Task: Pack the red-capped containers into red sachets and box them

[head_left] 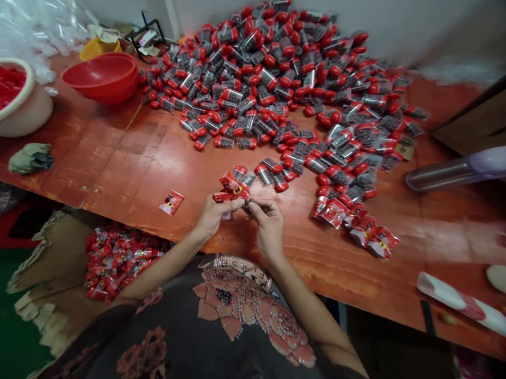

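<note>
My left hand (214,214) is closed around red printed packets (235,185), with the thumb lying across them near the table's front edge. Thumb and fingertips of my right hand (268,222) are pinched together right beside the packets' right end; what sits between them is too small to make out. Just beyond my hands lie a few clear tubes with red caps and dark contents (266,175). A single flat red packet (171,202) rests on the table to the left. Several more red packets (335,213) lie in a row to the right.
A large heap of red-capped tubes (259,81) covers the table's back. At left stand a red bowl (101,74), a white bucket (37,105) of red pieces and a crumpled cloth (31,157). A torn carton (54,283) below holds red packets. At right are a purple-and-clear tubular object (473,166) and a white roll (452,296).
</note>
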Motion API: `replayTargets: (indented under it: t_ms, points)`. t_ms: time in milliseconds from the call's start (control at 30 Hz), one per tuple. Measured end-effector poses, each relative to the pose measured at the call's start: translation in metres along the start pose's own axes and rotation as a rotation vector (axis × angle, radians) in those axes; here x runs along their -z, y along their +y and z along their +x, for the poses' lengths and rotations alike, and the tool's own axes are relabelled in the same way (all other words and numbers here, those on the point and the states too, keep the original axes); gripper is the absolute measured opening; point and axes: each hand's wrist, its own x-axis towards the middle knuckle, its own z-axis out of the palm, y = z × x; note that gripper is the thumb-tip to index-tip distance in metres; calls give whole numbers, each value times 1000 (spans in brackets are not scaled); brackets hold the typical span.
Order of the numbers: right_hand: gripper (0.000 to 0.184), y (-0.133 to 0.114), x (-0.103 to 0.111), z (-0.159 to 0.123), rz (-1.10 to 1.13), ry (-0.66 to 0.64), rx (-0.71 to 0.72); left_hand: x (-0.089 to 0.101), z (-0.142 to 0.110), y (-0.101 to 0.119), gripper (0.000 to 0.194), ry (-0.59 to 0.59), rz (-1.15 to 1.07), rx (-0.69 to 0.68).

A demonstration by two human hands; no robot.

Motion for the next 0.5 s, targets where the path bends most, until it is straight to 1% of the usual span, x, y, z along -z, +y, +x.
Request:
replayTargets:
  t_ms: [67,100,133,200,267,300,333,367,500]
  points:
    - [18,1,1,0,-8,-55,-22,1,2,-2,32,1,-16,-8]
    - [19,2,2,0,-33,-73,0,2,3,-2,32,15,-36,-21]
    - [20,3,3,-2,-77,-78,49,1,4,-2,31,37,-63,-42]
    - [18,4,4,-5,-202,-65,190,0,5,-2,30,86,-112,-94]
    - [17,3,5,-8,-314,-49,321,-2,5,0,30,104,-119,-117]
    - [17,2,5,-9,-340,-45,355,-3,5,1,31,103,-110,-113]
    - [16,2,4,-10,-341,-42,358,-4,4,1,31,101,-99,-104]
    - [17,1,4,-10,-319,-42,333,-4,4,2,31,102,-90,-94]
    - [18,2,1,-8,-132,-64,115,-5,-1,2,32,87,-86,-68]
